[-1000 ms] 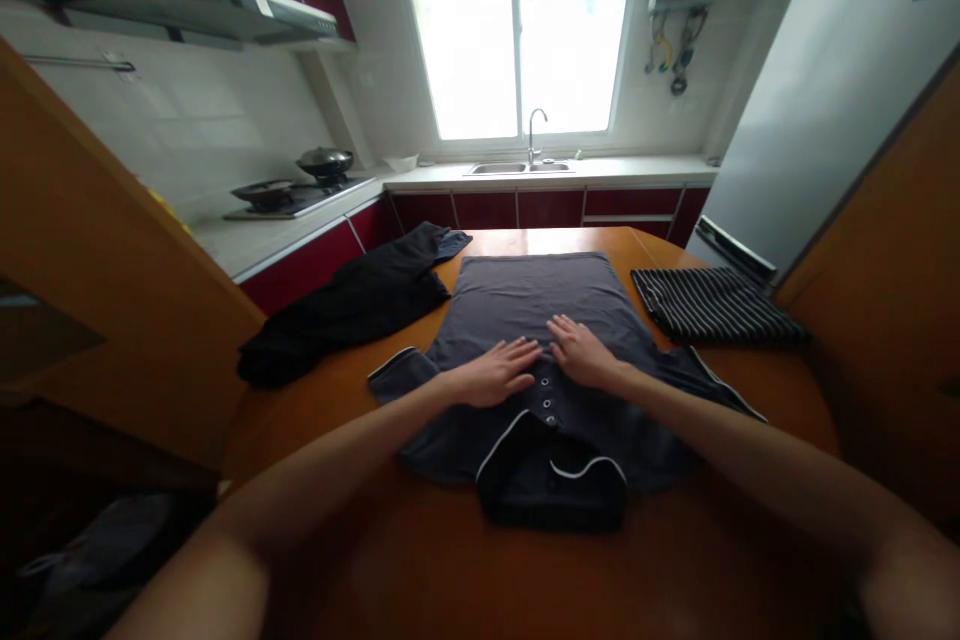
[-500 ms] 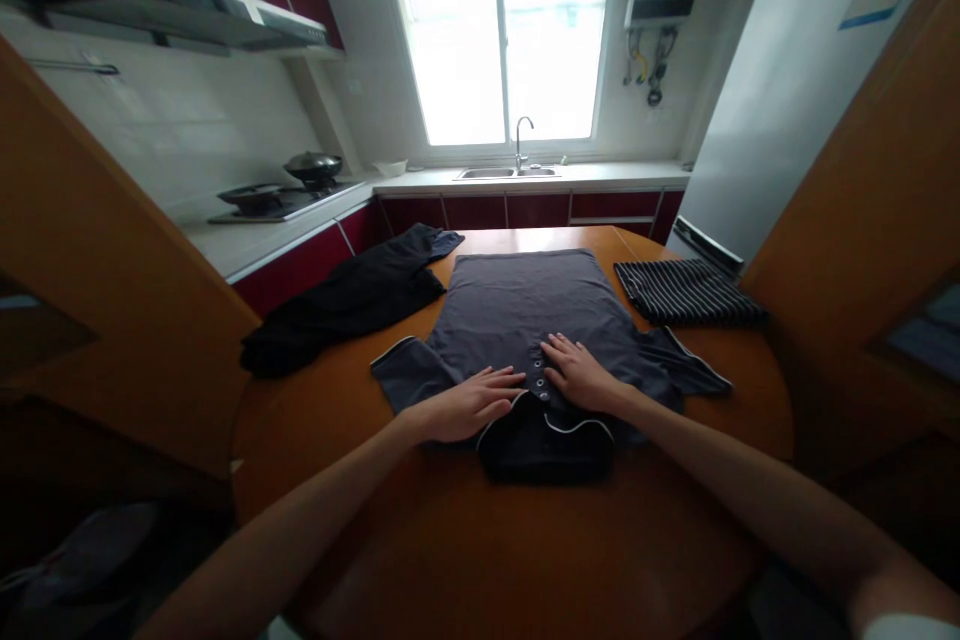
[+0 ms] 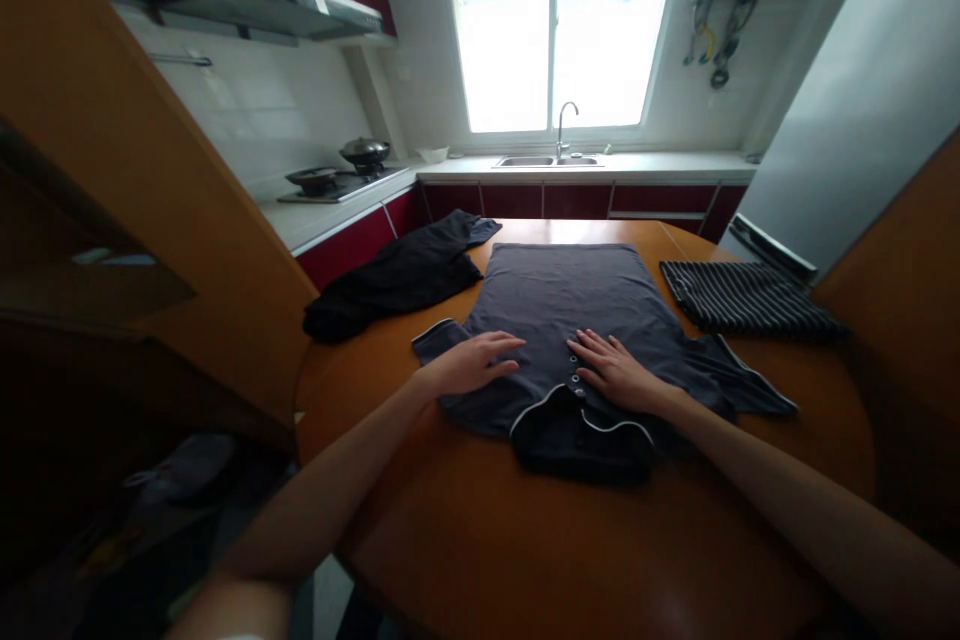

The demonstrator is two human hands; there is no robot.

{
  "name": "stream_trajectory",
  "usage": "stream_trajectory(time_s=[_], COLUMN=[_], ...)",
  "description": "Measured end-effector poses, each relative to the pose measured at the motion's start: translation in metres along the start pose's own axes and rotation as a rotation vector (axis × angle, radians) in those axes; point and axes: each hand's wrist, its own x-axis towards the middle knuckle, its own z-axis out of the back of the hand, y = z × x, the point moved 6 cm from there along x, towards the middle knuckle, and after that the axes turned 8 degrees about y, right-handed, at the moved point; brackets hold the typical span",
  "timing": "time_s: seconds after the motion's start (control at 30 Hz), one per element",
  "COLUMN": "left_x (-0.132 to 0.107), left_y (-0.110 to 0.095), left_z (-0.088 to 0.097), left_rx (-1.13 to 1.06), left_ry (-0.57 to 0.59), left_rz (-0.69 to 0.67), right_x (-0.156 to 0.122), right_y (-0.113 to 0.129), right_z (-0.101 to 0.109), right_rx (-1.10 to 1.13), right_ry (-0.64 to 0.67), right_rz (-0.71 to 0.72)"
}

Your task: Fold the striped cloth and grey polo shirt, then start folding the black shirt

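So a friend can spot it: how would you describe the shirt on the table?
Facing the window, find the wooden table. Across its middle lies a grey shirt, spread out under the left hand and right hand. Its white-edged collar sets it apart from the black garment and striped cloth on either side.

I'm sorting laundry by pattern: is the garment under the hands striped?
No, the grey shirt beneath the left hand and right hand has a plain, unstriped body, while the striped cloth lies farther right.
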Motion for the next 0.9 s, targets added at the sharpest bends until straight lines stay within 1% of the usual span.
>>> stream_trajectory(time_s=[0.07, 0.1, 0.17, 0.23, 0.3, 0.37, 0.47, 0.57, 0.67, 0.77, 0.83, 0.9], left_x=[-0.003, -0.004, -0.005, -0.007, -0.01, -0.016, -0.031, -0.05, -0.066, -0.076, -0.079, -0.08], left_y=[0.026, 0.038, 0.054, 0.065, 0.073, 0.083, 0.104, 0.125, 0.139, 0.147, 0.148, 0.146], left_z=[0.006, 0.007, 0.005, 0.002, 0.004, 0.011, 0.027, 0.04, 0.047, 0.049, 0.048, 0.046], left_rx=[0.062, 0.099, 0.172, 0.222, 0.245, 0.242, 0.196, 0.121, 0.038, -0.003, -0.057, -0.142], left_ry=[-0.093, -0.105, -0.083, -0.05, -0.064, -0.097, -0.134, -0.096, -0.043, -0.003, 0.041, 0.071], left_rz=[0.111, 0.166, 0.249, 0.305, 0.365, 0.426, 0.538, 0.672, 0.794, 0.911, 0.916, 0.878], right_x=[-0.001, -0.001, -0.001, -0.001, -0.001, -0.001, -0.001, 0.0, 0.0, 0.0, 0.0, 0.0], right_y=[0.0, 0.001, 0.0, -0.001, -0.002, -0.003, -0.003, -0.005, -0.007, -0.01, -0.01, -0.011], right_z=[0.0, 0.0, 0.0, -0.001, -0.001, -0.001, -0.001, -0.001, -0.003, -0.005, -0.004, -0.004], right_rx=[-0.007, -0.011, -0.013, -0.011, -0.009, -0.013, -0.016, -0.017, -0.028, -0.037, -0.033, -0.026], right_ry=[0.007, 0.01, 0.012, 0.006, 0.002, 0.004, 0.009, 0.006, 0.007, 0.01, 0.007, 0.001], right_rz=[-0.01, -0.014, -0.018, -0.014, -0.008, -0.006, -0.007, -0.009, -0.003, 0.004, 0.01, 0.017])
